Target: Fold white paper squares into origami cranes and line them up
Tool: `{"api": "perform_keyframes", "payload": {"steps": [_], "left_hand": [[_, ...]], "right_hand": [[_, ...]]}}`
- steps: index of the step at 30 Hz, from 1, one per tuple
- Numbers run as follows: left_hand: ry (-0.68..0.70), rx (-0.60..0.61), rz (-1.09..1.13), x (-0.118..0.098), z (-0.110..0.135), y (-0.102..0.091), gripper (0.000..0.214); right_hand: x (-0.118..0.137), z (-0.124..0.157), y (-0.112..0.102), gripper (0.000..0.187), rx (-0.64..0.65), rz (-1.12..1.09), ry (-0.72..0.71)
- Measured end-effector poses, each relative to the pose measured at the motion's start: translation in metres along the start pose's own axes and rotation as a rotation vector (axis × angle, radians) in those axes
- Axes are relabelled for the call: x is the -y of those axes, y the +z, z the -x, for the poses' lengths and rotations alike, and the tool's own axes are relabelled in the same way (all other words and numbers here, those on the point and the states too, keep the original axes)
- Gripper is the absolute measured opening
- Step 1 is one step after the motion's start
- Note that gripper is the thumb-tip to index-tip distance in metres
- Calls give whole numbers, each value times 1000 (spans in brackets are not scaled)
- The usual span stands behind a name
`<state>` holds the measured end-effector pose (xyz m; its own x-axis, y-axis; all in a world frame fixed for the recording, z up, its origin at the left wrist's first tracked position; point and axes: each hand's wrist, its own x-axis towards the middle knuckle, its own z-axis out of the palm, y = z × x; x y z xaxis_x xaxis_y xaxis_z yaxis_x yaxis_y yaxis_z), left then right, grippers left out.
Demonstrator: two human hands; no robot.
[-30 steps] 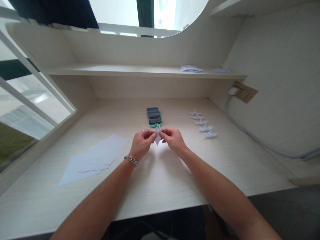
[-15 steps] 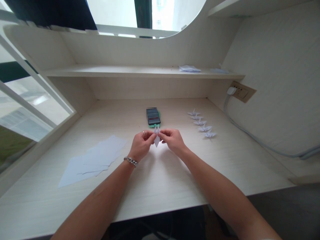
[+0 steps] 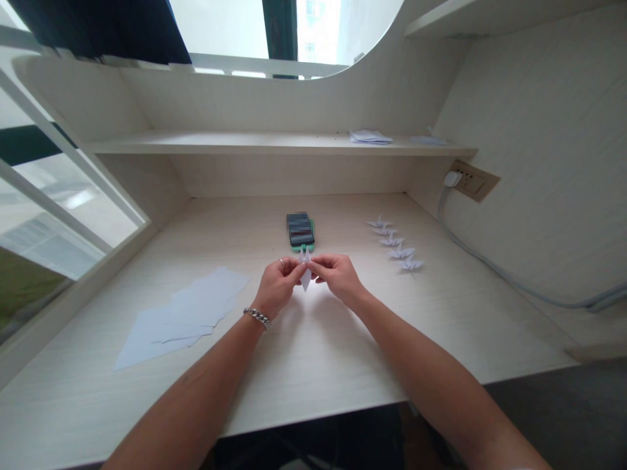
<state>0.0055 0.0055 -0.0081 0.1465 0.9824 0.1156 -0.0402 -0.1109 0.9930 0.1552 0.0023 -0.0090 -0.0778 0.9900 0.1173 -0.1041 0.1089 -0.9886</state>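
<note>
Paper [image 3: 305,279], half-folded, pinched between left hand [image 3: 277,288] and right hand [image 3: 339,278] just above desk [image 3: 343,365], near phone [image 3: 300,232]; grip unchanged from a second ago, merely nudged phoneward, crease still being worked.

Home desk [image 3: 313,339] nook, window-side

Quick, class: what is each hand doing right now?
Left hand: closed, pinching the folded paper piece.
Right hand: closed, pinching the same folded paper piece.

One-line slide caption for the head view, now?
Left hand and right hand pinch a folded paper over the desk, paper cranes alongside.
</note>
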Motion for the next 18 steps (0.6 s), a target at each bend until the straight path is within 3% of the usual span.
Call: {"api": "perform_keyframes", "payload": {"steps": [6, 18], "left_hand": [[-51, 29, 53, -5, 3, 2, 35], [-36, 67, 8, -3, 2, 1, 34]], "right_hand": [[3, -1, -2, 31, -51, -55, 57], [-5, -3, -4, 30, -31, 70, -52]]}}
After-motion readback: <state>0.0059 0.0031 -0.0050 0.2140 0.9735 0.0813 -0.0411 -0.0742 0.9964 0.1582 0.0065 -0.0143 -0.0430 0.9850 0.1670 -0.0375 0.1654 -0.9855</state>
